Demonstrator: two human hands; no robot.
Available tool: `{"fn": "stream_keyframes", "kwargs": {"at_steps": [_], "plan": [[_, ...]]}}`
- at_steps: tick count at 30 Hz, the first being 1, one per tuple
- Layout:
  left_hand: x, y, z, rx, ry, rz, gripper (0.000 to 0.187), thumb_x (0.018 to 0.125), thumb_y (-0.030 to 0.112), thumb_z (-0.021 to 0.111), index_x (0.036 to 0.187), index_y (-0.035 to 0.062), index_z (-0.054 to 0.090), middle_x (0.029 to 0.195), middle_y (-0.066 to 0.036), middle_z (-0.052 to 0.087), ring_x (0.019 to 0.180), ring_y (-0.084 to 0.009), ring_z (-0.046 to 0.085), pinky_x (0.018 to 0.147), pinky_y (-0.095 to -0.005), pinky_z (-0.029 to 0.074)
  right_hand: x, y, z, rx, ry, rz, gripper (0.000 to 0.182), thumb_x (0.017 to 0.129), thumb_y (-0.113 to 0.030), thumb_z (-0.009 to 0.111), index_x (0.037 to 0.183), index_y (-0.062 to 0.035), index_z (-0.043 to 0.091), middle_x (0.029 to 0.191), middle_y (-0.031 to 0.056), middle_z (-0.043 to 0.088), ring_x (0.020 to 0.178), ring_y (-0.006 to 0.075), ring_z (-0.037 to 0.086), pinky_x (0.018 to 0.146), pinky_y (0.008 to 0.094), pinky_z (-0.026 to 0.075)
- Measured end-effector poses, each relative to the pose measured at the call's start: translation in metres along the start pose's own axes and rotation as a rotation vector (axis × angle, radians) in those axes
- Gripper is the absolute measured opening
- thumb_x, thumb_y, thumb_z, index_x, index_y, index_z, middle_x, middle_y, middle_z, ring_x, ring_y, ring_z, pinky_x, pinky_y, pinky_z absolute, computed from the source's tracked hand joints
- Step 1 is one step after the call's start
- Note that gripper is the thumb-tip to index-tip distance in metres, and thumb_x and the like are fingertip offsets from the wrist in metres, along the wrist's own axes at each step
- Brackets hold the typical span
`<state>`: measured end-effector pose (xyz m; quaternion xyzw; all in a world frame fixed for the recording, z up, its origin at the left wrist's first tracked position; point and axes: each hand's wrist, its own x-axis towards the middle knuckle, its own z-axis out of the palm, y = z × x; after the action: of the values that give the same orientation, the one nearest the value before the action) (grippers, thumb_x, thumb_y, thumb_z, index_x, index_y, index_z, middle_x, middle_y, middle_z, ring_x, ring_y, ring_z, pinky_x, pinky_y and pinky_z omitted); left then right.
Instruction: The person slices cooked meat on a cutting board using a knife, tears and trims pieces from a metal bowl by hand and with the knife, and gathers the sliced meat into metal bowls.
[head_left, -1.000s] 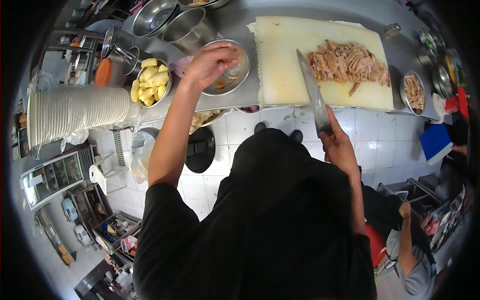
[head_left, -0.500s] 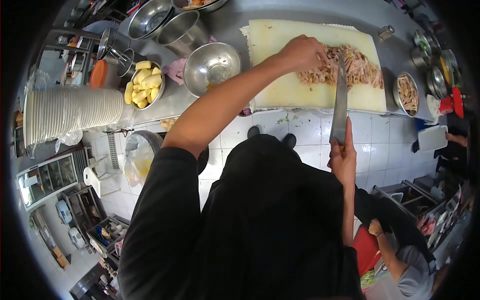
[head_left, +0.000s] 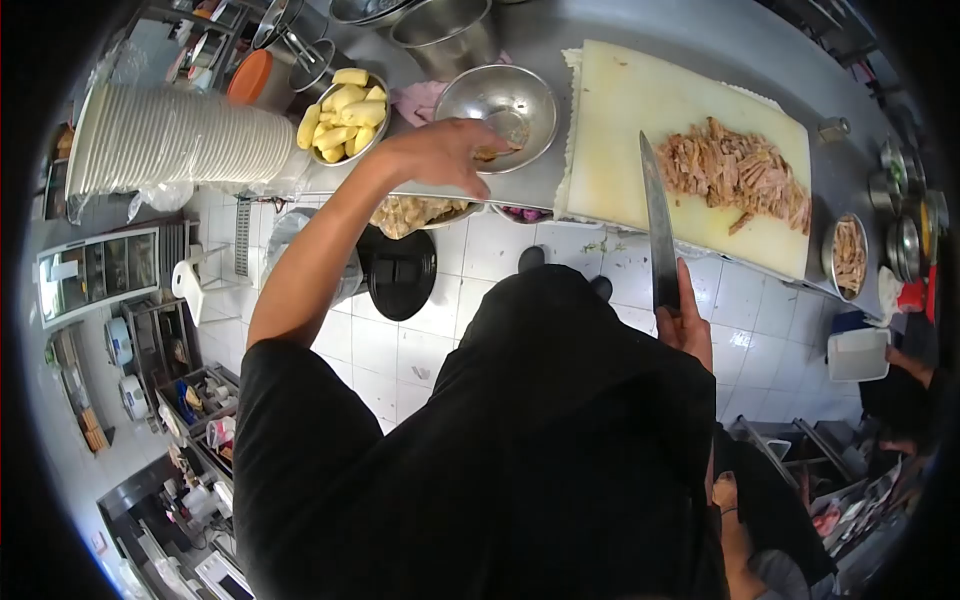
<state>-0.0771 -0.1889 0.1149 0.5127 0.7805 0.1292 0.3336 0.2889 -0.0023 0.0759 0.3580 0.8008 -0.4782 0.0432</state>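
Head view, looking straight down past a black top onto a steel worktop (head_left: pixel 700 40) and the white tiled floor below its edge. The left hand (head_left: pixel 440 155) reaches out over the near rim of a round steel bowl (head_left: pixel 500 100), palm down, its fingers (head_left: pixel 487 150) bunched together around a small clump of brownish shredded meat at the rim; a few more shreds lie on the bottom of the bowl. The right hand (head_left: pixel 685 320) is wrapped closed around the handle of a long kitchen knife (head_left: pixel 657 220), held low in front of the body, off the worktop edge. The blade points away from the person and its tip overlaps the near part of a pale cutting board (head_left: pixel 620 130), just left of a heap of shredded cooked meat (head_left: pixel 735 175) that sits on the right half of the board. Left of the steel bowl stands a smaller bowl of yellow fruit pieces (head_left: pixel 342 115), and beyond that a tall stack of white paper bowls (head_left: pixel 170 140) lying on its side. A pink cloth (head_left: pixel 420 100) lies between the two bowls. Right of the board, another small steel bowl of shredded meat (head_left: pixel 850 255) stands near the worktop edge. At the lower right another person's arm (head_left: pixel 730 520) shows.
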Motion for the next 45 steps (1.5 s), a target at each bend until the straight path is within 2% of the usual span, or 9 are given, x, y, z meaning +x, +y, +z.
{"fn": "stream_keyframes", "kwargs": {"at_steps": [3,9,12,18,23,30,36,39,45], "plan": [[0.007,0.001,0.008,0.135,-0.087,0.015,0.074,0.068,0.022,0.075,0.135,0.0056,0.049,0.133,-0.015,0.047,0.121,-0.0284,0.05,0.097,-0.0374,0.045,0.006,-0.014,0.001,-0.027,-0.007,-0.01,0.071,0.09,0.0,0.052,0.151,-0.0241,0.025,0.073,0.0179,0.066,0.063,0.0291,0.066,0.063,0.034,0.05],[0.051,-0.01,0.014,0.053,-0.243,-0.041,0.084,0.062,0.023,0.076,0.135,-0.0017,0.043,0.129,-0.017,0.048,0.115,-0.0299,0.053,0.095,-0.0372,0.045,0.009,-0.021,0.007,-0.024,0.004,0.014,0.071,0.09,-0.001,0.053,0.151,-0.0238,0.025,0.069,0.0166,0.063,0.06,0.0283,0.064,0.063,0.0329,0.05],[0.064,-0.025,0.029,0.076,-0.153,0.086,0.084,0.059,0.022,0.075,0.133,-0.0041,0.043,0.127,-0.018,0.051,0.106,-0.0302,0.058,0.089,-0.0361,0.048,0.006,-0.021,0.011,-0.001,0.013,0.055,0.071,0.09,0.0,0.053,0.151,-0.0238,0.025,0.069,0.0166,0.063,0.06,0.0276,0.063,0.064,0.0323,0.05],[0.07,-0.02,0.029,0.072,-0.227,-0.066,0.059,0.06,0.022,0.074,0.111,-0.0021,0.06,0.1,-0.017,0.064,0.088,-0.0299,0.062,0.079,-0.0362,0.049,-0.003,-0.011,0.022,0.052,0.065,0.053,0.071,0.09,0.0,0.053,0.151,-0.0234,0.026,0.074,0.0188,0.066,0.067,0.0318,0.066,0.066,0.0333,0.05],[0.06,-0.015,0.027,-0.046,-0.114,-0.05,0.042,0.06,0.02,0.08,0.093,-0.0009,0.066,0.088,-0.013,0.066,0.084,-0.0253,0.063,0.074,-0.0346,0.05,-0.002,-0.011,0.026,0.066,0.097,0.043,0.071,0.09,0.0,0.053,0.151,-0.0227,0.026,0.078,0.0209,0.067,0.072,0.0353,0.068,0.068,0.035,0.05],[0.051,-0.012,0.028,-0.131,0.041,-0.031,0.035,0.06,0.012,0.083,0.09,0.001,0.067,0.081,-0.008,0.064,0.079,-0.0195,0.062,0.07,-0.0327,0.048,0.003,-0.011,0.025,0.033,0.086,0.067,0.071,0.091,-0.003,0.053,0.152,-0.0224,0.022,0.069,0.0176,0.063,0.058,0.0307,0.06,0.062,0.0338,0.048],[0.044,-0.006,0.023,-0.316,0.14,-0.032,0.022,0.067,0.006,0.079,0.083,0.0013,0.066,0.076,-0.003,0.063,0.071,-0.0119,0.059,0.066,-0.0282,0.047,0.006,-0.003,0.029,0.043,0.155,-0.043,0.071,0.091,-0.005,0.053,0.152,-0.0217,0.021,0.063,0.0144,0.059,0.053,0.0278,0.057,0.059,0.0335,0.046],[0.044,0.004,0.018,-0.315,0.277,-0.007,0.016,0.069,0.004,0.077,0.081,0.0013,0.066,0.075,-0.002,0.064,0.07,-0.01,0.058,0.065,-0.0258,0.047,0.003,-0.008,0.024,0.102,0.14,0.022,0.071,0.092,-0.004,0.053,0.153,-0.0214,0.021,0.062,0.0128,0.058,0.053,0.024,0.056,0.06,0.034,0.048],[0.112,0.064,0.015,-0.458,0.354,0.201,0.017,0.074,0.013,0.075,0.084,0.0013,0.069,0.076,-0.002,0.066,0.07,-0.009,0.058,0.065,-0.0259,0.048,0.001,-0.003,0.019,0.326,0.223,0.144,0.072,0.092,-0.002,0.051,0.153,-0.0233,0.02,0.061,0.005,0.054,0.051,0.0122,0.05,0.049,0.0313,0.046]]}}
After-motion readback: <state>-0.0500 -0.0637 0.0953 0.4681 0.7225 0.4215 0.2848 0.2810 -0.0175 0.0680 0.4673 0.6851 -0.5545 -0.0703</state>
